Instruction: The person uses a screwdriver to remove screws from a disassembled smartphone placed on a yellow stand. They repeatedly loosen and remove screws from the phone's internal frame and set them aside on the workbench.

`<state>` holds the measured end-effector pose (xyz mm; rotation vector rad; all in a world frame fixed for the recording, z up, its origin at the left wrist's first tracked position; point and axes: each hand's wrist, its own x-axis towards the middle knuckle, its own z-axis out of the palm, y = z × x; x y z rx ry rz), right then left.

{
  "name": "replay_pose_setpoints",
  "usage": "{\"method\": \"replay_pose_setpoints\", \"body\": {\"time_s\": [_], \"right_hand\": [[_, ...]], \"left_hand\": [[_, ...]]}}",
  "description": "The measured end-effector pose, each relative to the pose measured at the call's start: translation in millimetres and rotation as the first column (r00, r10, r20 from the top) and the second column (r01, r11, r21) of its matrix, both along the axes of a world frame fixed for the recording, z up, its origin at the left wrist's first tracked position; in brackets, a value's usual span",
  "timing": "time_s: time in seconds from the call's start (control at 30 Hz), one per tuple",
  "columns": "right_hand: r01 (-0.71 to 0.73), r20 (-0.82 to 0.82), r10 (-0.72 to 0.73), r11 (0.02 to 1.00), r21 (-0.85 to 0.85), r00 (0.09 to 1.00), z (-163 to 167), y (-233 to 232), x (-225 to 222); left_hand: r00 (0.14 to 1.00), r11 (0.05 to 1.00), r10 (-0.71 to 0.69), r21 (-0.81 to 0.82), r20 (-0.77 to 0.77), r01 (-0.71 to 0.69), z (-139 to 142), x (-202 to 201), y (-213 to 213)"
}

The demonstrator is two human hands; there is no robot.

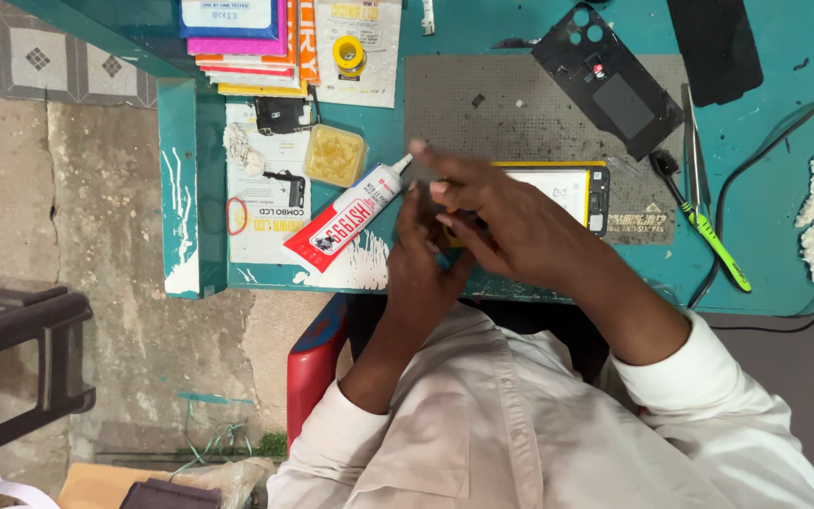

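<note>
An opened phone [567, 193] with a yellow frame lies on a grey work mat [482, 104]; only its right end shows. My left hand [418, 247] comes up from below and grips the phone's left end. My right hand [496, 212] lies across the phone from the right, fingers bent on its left part, forefinger stretched out to the left. A red and white glue tube [343, 220] lies just left of both hands, its nozzle close to my right forefinger. What lies under the hands is hidden.
On the teal bench [765, 188]: a black phone back cover [610, 80], metal tweezers [692, 141], a green-handled tool [720, 253], black cables [756, 160], a yellow tape roll [349, 52], a yellowish pad [334, 155], stacked coloured packets [242, 47]. A red stool [317, 363] stands below.
</note>
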<state>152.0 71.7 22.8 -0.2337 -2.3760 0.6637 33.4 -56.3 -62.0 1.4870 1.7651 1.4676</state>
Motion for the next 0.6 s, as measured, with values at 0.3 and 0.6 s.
{"method": "replay_pose_setpoints", "body": {"time_s": [0.3,0.6], "right_hand": [[-0.073,-0.014,0.073,0.997,-0.010,0.997,0,6,2],[-0.081,0.045,0.082,0.996,-0.023,0.996,12,13,4]], "left_hand": [[1.000,0.999,0.019,-0.031,0.009,-0.018,2,2,2],[1.000,1.000,0.020,0.009,-0.007,-0.020,5,3,2]]}}
